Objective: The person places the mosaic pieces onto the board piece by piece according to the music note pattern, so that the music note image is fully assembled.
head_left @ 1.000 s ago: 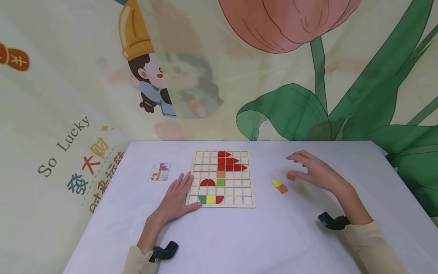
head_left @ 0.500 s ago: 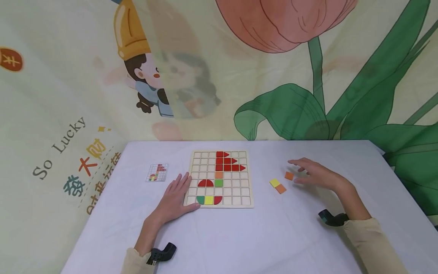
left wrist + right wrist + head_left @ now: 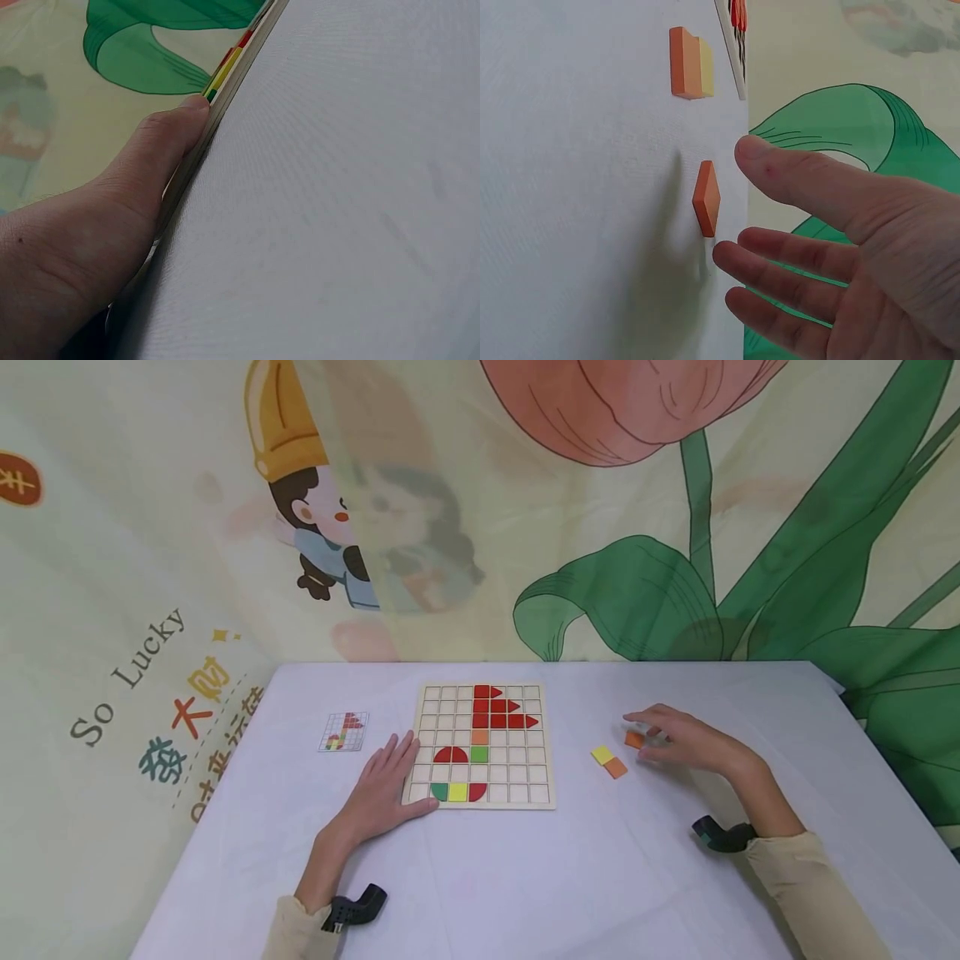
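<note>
My left hand (image 3: 378, 793) rests along the left edge of a wooden grid board (image 3: 517, 773), its fingers straight and its thumb at the bottom edge; the left wrist view shows the thumb (image 3: 161, 142) against the board's rim. Red, green, yellow and orange pieces sit in the board's cells. My right hand (image 3: 693, 742) hovers around an orange square tile (image 3: 706, 199) on the table, thumb and fingers spread apart. The right wrist view shows a gap between the fingertips and the tile. Left of it, a yellow tile (image 3: 602, 755) and another orange tile (image 3: 616, 767) lie touching.
A small printed card (image 3: 343, 732) with a coloured grid pattern lies left of the board. A white cloth covers the table (image 3: 510, 885). Behind it hangs a printed backdrop (image 3: 442, 410) with a flower and a cartoon figure.
My right hand has lowered slightly and closed in on the lone orange tile, partly covering it again in the head view. The left hand stays on the board; the head view has shifted slightly.
</note>
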`<action>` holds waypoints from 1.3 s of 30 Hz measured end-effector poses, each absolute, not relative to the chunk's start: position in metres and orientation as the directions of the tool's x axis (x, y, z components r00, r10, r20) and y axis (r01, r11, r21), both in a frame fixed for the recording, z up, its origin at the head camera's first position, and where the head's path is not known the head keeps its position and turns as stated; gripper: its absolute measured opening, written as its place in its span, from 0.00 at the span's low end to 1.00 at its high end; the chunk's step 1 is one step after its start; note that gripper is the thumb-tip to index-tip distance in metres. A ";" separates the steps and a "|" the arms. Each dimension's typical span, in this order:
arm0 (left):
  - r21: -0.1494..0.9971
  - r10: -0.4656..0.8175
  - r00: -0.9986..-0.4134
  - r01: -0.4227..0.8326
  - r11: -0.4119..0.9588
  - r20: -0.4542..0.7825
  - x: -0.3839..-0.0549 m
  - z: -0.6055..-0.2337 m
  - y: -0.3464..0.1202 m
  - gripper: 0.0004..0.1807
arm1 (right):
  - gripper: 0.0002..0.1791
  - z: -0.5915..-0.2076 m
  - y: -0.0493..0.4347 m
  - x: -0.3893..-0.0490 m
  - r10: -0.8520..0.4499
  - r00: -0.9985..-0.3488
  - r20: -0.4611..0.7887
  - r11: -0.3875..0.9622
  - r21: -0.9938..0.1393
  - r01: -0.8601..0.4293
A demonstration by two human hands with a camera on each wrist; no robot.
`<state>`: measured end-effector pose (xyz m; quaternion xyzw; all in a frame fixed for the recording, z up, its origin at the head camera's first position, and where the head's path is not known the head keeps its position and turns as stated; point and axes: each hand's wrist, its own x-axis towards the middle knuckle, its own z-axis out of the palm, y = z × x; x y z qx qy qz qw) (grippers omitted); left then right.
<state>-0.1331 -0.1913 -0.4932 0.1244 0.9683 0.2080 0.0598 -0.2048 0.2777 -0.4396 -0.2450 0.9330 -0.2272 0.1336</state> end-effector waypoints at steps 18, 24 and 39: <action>0.411 0.262 -0.963 0.215 0.886 -0.061 -0.133 -0.493 -0.191 0.56 | 0.18 -0.442 0.271 -0.202 -0.539 -0.827 -0.159 0.785 -0.450 -0.425; 0.408 0.261 -0.963 0.215 0.887 -0.061 -0.133 -0.493 -0.191 0.56 | 0.14 -0.444 0.268 -0.203 -0.524 -0.840 -0.145 0.794 -0.442 -0.418; 0.397 0.258 -0.964 0.213 0.893 -0.061 -0.132 -0.491 -0.190 0.56 | 0.11 -0.447 0.263 -0.204 -0.468 -0.877 -0.110 0.820 -0.425 -0.385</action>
